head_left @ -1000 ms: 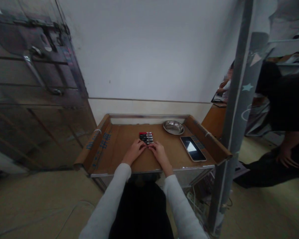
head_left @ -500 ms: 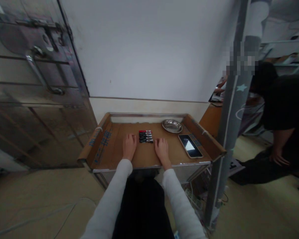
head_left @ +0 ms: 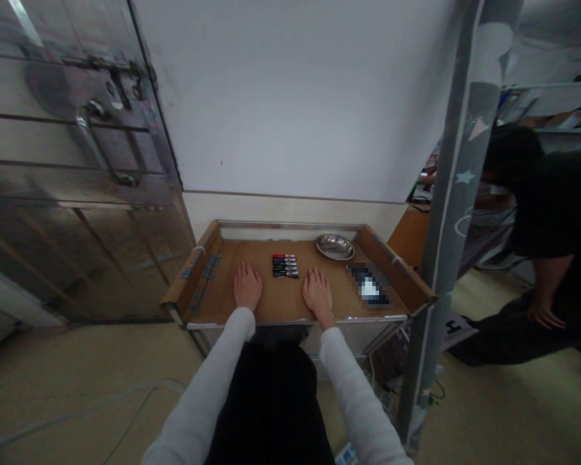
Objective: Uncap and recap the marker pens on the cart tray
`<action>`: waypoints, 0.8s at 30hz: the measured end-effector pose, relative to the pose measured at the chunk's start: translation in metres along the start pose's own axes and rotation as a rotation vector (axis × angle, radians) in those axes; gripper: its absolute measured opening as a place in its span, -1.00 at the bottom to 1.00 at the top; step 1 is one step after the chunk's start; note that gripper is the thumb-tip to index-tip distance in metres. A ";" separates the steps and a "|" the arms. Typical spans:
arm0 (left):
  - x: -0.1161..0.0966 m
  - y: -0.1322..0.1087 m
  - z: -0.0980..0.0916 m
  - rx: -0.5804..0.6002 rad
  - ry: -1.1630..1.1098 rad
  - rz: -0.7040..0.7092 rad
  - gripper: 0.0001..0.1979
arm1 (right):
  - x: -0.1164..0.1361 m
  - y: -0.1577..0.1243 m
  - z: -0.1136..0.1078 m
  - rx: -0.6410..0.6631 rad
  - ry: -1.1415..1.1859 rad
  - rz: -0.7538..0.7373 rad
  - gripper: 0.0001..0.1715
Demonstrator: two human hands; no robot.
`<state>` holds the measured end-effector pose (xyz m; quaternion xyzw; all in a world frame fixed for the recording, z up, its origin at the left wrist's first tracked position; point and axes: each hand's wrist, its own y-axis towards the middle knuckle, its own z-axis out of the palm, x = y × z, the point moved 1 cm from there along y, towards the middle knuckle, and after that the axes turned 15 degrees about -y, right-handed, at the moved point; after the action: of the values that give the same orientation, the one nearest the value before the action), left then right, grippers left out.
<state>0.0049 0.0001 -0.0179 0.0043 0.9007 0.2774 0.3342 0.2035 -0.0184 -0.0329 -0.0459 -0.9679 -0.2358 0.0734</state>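
Observation:
Several marker pens [head_left: 285, 266] lie side by side in a neat stack of rows on the cardboard-covered table [head_left: 281, 303]; the farthest one is red, the others black. My left hand [head_left: 248, 285] rests flat on the cardboard to the left of the markers, fingers stretched forward and holding nothing. On the other side, my right hand [head_left: 318, 292] lies flat too, just right of the markers and apart from them. A round metal dish [head_left: 336, 247] sits at the back right. Nearer to me, right of my right hand, is a phone [head_left: 368, 285], partly blurred out.
Raised cardboard sides [head_left: 401, 266] border the table. A grey post [head_left: 440, 245] stands close at its right, and beyond it a person in black [head_left: 556, 213] bends over. A metal door [head_left: 77, 168] is at the left; a cable [head_left: 126, 389] runs along the floor.
Both hands have flattened out on the cardboard and moved slightly away from the markers. The view has shifted a little to the left. The markers and dish stay in place.

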 end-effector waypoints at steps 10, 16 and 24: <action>0.001 0.001 0.002 0.063 0.137 -0.021 -0.57 | 0.005 0.000 -0.009 0.082 -0.189 -0.020 -0.47; -0.010 0.001 -0.005 0.157 0.025 0.130 -0.73 | 0.007 0.001 -0.018 0.042 -0.178 -0.030 -0.57; -0.021 0.002 -0.001 0.415 -0.281 0.380 -0.85 | 0.010 0.001 -0.028 -0.039 -0.143 -0.166 -0.75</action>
<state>0.0198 -0.0023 -0.0037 0.2789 0.8663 0.1416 0.3895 0.1967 -0.0298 -0.0057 0.0164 -0.9664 -0.2561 -0.0164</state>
